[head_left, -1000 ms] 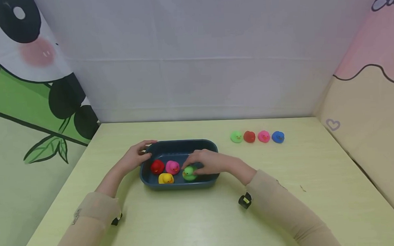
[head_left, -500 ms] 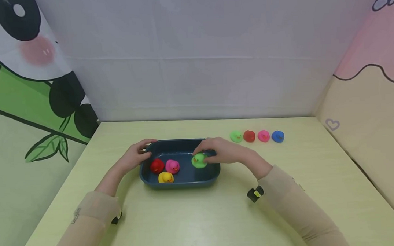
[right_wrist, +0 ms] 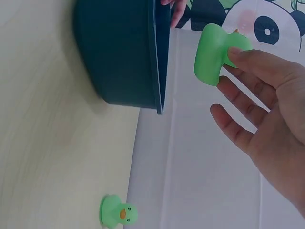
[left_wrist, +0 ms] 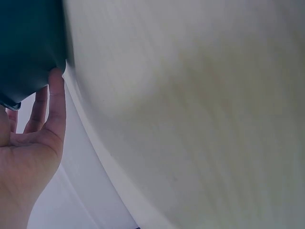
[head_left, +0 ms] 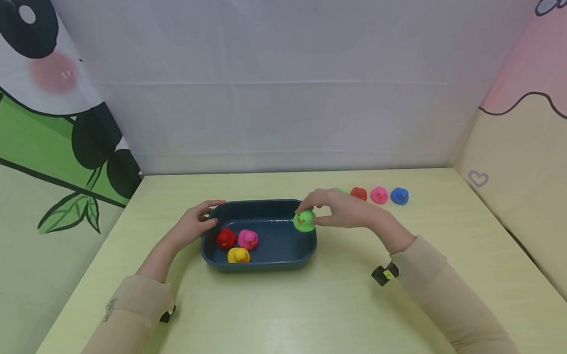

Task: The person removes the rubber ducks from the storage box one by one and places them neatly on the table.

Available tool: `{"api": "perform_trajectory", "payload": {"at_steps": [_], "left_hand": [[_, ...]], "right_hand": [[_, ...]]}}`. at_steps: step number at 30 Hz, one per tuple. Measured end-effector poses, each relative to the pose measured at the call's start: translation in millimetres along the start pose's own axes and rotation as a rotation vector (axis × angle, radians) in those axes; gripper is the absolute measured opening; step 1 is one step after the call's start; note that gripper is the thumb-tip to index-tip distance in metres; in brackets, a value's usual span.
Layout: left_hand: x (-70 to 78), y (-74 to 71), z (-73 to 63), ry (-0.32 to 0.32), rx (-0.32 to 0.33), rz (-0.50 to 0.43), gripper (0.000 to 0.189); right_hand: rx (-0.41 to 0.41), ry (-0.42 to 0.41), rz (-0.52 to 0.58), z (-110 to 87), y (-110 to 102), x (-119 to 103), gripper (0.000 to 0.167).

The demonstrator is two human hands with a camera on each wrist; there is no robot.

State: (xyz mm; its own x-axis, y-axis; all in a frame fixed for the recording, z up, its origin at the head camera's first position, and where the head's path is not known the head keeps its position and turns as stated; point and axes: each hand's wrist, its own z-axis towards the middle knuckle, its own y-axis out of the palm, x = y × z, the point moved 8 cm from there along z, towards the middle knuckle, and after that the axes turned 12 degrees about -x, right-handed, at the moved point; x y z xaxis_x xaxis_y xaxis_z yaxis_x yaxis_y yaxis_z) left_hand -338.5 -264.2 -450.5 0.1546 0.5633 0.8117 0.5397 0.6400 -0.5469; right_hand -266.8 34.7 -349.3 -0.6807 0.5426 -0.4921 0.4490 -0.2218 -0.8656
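Note:
My right hand (head_left: 344, 208) pinches a light green rubber duck (head_left: 304, 222) between thumb and fingers, over the right rim of a dark blue basin (head_left: 268, 265). In the right wrist view this duck hangs clear above the basin's edge, the thumb on its head. My left hand (head_left: 192, 223) holds the basin's left end, thumb over the rim and fingers along the outside wall. Inside the basin, toward the left, sit a red duck (head_left: 226, 238), a pink duck (head_left: 248, 239) and a yellow duck (head_left: 239, 255).
Behind the right hand, a row of ducks stands on the pale table (head_left: 289, 314): a red duck (head_left: 358, 194), a pink duck (head_left: 379, 195), a blue duck (head_left: 400, 195) and a mostly hidden green duck (right_wrist: 112, 211). A white cloth wall (head_left: 280, 92) closes the back.
The right hand has lifted the green duck from the basin's floor and carried it right and back to the right rim. The left hand and basin stay put.

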Motion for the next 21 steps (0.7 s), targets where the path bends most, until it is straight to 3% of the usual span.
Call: {"api": "perform_trajectory", "payload": {"at_steps": [21], "left_hand": [[2.8, 1.6, 7.7, -0.005, 0.015, 0.0, 0.048]], "right_hand": [[0.108, 0.029, -0.049, -43.8, -39.3, 40.7, 0.033]]}}
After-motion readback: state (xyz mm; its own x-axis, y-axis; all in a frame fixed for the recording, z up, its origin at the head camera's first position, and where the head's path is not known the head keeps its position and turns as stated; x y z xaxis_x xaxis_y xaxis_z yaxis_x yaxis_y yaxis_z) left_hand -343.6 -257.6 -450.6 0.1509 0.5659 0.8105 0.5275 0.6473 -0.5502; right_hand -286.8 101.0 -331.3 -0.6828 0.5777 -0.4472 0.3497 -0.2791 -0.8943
